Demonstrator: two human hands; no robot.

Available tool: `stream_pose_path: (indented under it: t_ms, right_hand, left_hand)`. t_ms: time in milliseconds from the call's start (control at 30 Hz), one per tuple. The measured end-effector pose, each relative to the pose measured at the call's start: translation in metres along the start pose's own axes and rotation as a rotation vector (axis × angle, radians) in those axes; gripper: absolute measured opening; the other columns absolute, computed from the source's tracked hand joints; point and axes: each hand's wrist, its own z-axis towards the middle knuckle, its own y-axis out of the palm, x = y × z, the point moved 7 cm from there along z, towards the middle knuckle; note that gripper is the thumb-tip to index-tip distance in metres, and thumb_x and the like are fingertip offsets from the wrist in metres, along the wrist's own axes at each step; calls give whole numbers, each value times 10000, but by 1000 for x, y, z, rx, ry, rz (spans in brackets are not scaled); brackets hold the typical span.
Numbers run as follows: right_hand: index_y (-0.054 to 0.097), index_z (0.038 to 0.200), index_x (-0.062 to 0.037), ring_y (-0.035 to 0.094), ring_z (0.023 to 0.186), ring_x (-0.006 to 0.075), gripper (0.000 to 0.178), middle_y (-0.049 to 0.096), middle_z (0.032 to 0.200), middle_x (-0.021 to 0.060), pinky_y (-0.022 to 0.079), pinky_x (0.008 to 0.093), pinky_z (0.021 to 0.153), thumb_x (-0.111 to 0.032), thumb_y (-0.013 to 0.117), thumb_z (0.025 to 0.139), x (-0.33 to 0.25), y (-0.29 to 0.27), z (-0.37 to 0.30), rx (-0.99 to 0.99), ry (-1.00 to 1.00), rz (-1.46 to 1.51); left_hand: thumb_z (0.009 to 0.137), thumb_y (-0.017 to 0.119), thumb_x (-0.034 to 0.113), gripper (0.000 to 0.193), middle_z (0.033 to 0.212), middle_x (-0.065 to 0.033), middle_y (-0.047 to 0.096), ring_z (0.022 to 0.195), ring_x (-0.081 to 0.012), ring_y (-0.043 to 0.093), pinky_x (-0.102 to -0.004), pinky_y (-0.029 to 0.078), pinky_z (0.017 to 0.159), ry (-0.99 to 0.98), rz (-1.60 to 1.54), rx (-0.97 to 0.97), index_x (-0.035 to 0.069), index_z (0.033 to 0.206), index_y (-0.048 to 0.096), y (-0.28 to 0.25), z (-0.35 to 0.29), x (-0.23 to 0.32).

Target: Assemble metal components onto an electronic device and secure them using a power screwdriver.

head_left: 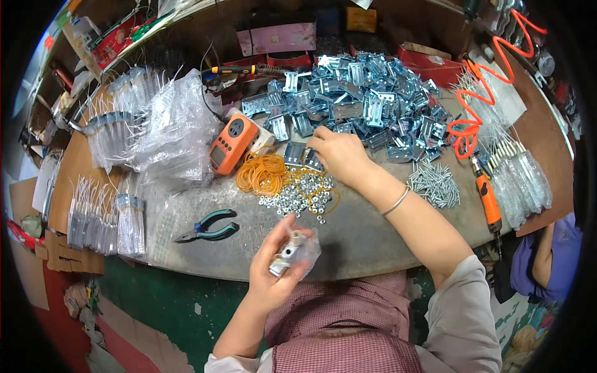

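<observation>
Near the table's front edge, my left hand [268, 264] is closed round a small white and silvery part in clear plastic wrap [303, 253]; a dark hole shows in its end. My right hand [339, 154] reaches to the front of a big heap of shiny metal brackets [364, 93]. Its fingers are on a flat metal bracket [313, 160] at the heap's edge. A second bracket [294, 153] lies just left of it. In front of that hand are loose nuts [289, 202], beside a bundle of orange rubber bands [261, 174].
Pliers [208, 227] lie at front left, behind them an orange socket meter [233, 143]. Plastic-wrapped bundles [177, 124] stand on the left, more [519, 180] on the right. Screws [434, 184] lie right of my forearm. An orange power screwdriver [488, 202] hangs from a coiled cord [476, 99].
</observation>
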Motion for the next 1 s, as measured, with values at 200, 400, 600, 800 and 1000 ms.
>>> stream_pose_path:
  t_ms: [200, 400, 600, 800, 1000]
  right_hand:
    - [572, 891, -80, 628, 705, 305, 92, 600, 856, 95, 490, 396, 583, -88, 616, 811, 13, -37, -21, 312, -60, 151]
    - [596, 887, -38, 614, 610, 271, 103, 618, 769, 104, 493, 339, 552, -44, 654, 803, -20, -108, -66, 461, 213, 501]
    - [595, 842, -44, 612, 595, 238, 150, 619, 746, 83, 487, 309, 531, -12, 692, 732, -84, -140, -96, 499, -144, 477]
    - [601, 830, -55, 622, 615, 228, 160, 627, 762, 62, 482, 313, 528, -13, 691, 705, -76, -129, -125, 411, -89, 402]
    - [620, 868, -53, 631, 650, 227, 163, 633, 857, 64, 500, 310, 553, -33, 692, 723, -68, -132, -150, 371, -60, 388]
  left_hand:
    - [831, 617, -8, 521, 1286, -154, 538, 1154, -247, 550, -370, 439, 976, -202, -132, -29, -37, 1323, 450, -11, 1, -36]
    - [805, 666, 53, 503, 1200, -172, 584, 1025, -283, 626, -406, 504, 906, -283, -570, -82, -29, 1259, 464, 2, 8, -33]
    - [925, 578, 297, 417, 1012, -157, 630, 873, -280, 659, -411, 563, 749, -706, -836, -118, 6, 1210, 486, 55, -18, -35]
    - [950, 547, 267, 381, 999, -147, 625, 865, -233, 659, -361, 563, 758, -727, -796, -257, -27, 1182, 478, 91, -33, -25]
    - [989, 411, 402, 489, 1086, -174, 618, 911, -253, 656, -377, 557, 781, -844, -871, -236, -18, 1235, 469, 105, -47, -39]
